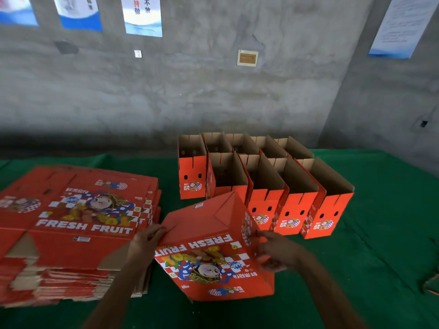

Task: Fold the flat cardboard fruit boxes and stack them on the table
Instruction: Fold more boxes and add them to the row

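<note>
Between both hands' grip sits the box (213,245), left hand (148,238) and right hand (276,251) pinching its sides.

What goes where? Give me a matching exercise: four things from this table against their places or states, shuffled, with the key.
Things:
1. stack of flat boxes
2. box in hands
3. folded open boxes
4. green table cover

Places or states:
A. upside down, print inverted, held on both sides
B. standing in rows at the back right
C. piled on the left
D. spread under everything

Pairs: 1-C, 2-A, 3-B, 4-D
</note>
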A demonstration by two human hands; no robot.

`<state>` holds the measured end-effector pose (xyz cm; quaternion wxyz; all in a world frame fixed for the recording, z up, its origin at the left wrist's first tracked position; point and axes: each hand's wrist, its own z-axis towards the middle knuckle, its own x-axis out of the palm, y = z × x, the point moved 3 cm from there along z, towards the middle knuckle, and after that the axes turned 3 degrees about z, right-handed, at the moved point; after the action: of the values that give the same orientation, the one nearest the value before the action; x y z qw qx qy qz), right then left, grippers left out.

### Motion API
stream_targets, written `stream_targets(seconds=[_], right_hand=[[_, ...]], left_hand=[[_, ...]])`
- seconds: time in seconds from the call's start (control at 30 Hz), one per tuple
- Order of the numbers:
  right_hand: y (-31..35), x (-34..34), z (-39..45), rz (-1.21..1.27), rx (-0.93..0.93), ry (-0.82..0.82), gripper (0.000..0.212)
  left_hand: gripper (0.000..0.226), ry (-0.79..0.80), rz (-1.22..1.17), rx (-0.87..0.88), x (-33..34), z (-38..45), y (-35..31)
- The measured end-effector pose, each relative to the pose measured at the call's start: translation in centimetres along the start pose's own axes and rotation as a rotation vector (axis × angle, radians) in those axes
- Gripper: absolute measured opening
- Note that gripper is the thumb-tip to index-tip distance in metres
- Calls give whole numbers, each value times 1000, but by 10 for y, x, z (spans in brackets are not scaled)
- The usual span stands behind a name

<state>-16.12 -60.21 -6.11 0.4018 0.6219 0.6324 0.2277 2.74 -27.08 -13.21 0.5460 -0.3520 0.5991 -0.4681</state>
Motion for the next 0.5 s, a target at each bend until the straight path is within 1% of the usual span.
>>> stream_targets(seconds=[0.07,0.13,0.2,0.27,0.33,0.37,0.43,0.5], right_hand=[[10,1,3,-22,7,6,41],[19,2,5,-77,2,20,36],[25,4,6,-78,17,51,37],[33,5,7,-74,8,45,45],[54,3,7,-76,-36,-13,54],[69,1,6,-74,-73,-43,56],[105,1,0,-93,-162,-83,50],[143,5,-11,-180,-261,-121,44]], left_hand=[[27,24,-12,31,-5,-9,-3],[35,72,-8,131,-8,-19,-11],[40,121,5,214,-10,-25,-18],[49,146,-9,194,-15,-28,-18],[63,143,-67,155,-22,-31,-15],[67,154,-126,126,-25,-34,-12],[70,157,-271,58,-30,-41,-13],[72,105,-364,31,-35,-43,-16]])
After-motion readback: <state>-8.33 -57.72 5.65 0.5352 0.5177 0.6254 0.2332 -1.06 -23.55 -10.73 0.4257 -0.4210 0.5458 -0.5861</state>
